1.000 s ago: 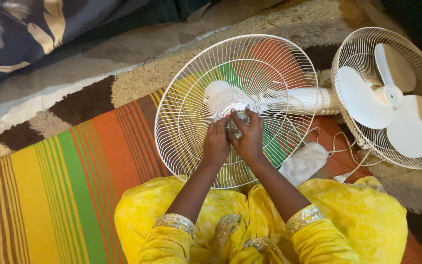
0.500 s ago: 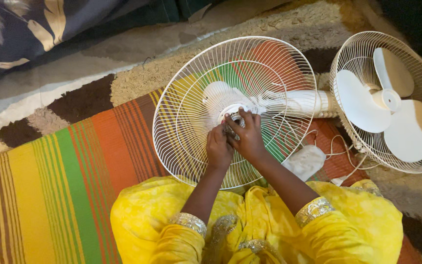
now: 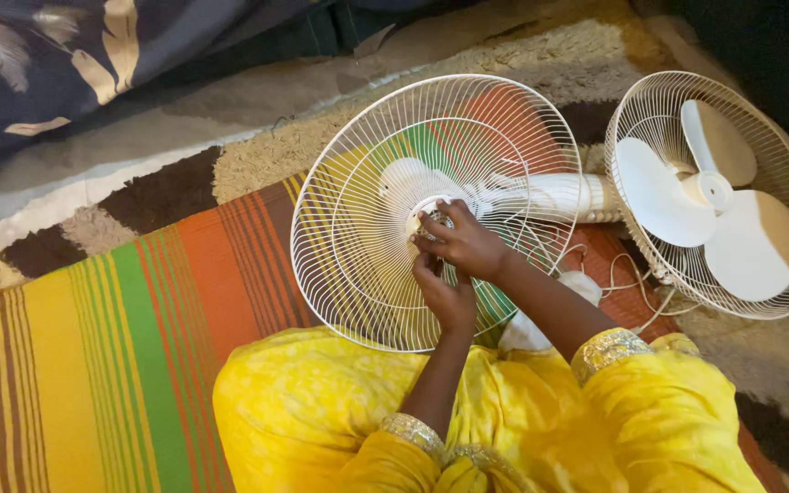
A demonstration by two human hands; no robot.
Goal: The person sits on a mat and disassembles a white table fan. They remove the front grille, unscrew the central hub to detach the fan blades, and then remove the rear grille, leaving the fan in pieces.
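A round white wire fan guard (image 3: 358,210) stands tilted in front of me on a striped mat (image 3: 120,347). My right hand (image 3: 464,243) grips the small round hub (image 3: 431,219) at the guard's centre with its fingertips. Just below it, my left hand (image 3: 449,297) rests on the guard's wires, fingers curled against the grille. Behind the guard lies a white fan motor body (image 3: 541,194).
A second white guard with a three-blade fan propeller (image 3: 714,196) stands at the right. A white cord and plug (image 3: 636,283) trail between them. A brown and beige shag rug (image 3: 166,187) lies beyond the mat, with dark patterned bedding (image 3: 57,55) at the top left.
My right hand has turned over the hub, its wrist swinging right. My left hand has dropped from the hub to lower on the guard.
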